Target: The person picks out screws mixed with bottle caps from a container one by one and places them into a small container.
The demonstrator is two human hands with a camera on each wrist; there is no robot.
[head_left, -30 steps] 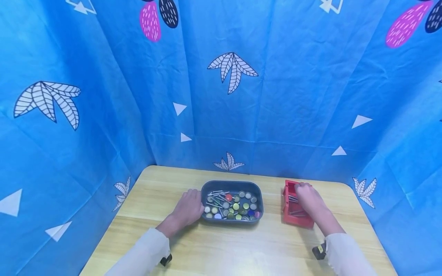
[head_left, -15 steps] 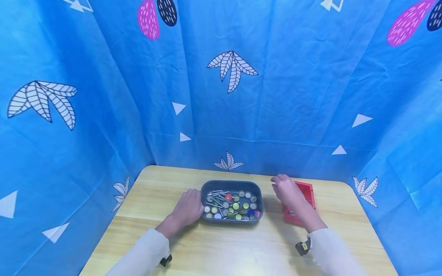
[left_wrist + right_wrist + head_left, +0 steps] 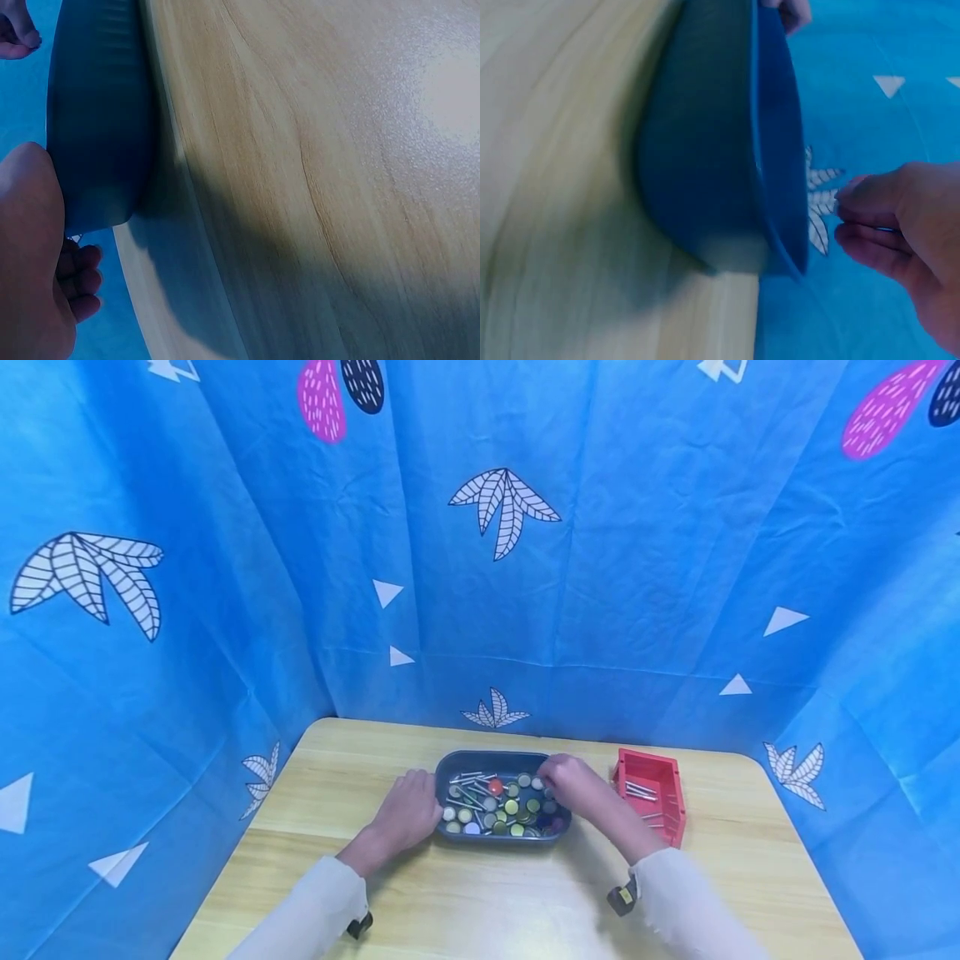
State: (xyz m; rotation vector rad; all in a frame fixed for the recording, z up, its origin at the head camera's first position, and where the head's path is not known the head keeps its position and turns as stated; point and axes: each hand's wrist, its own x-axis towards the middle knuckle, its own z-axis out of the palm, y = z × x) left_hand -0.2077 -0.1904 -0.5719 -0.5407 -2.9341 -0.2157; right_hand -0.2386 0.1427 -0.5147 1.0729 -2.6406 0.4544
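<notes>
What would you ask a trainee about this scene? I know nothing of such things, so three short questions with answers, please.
1. Multiple choice: what colour is the box standing to the right of the dark tray in the head view?
A) green
B) red
C) yellow

2. True or false: the left hand grips the left end of the dark tray.

3. Short answer: thin metal pieces show in both the box and the dark tray. What else shows in the dark tray alone?

Key:
1. B
2. True
3. Round discs
</notes>
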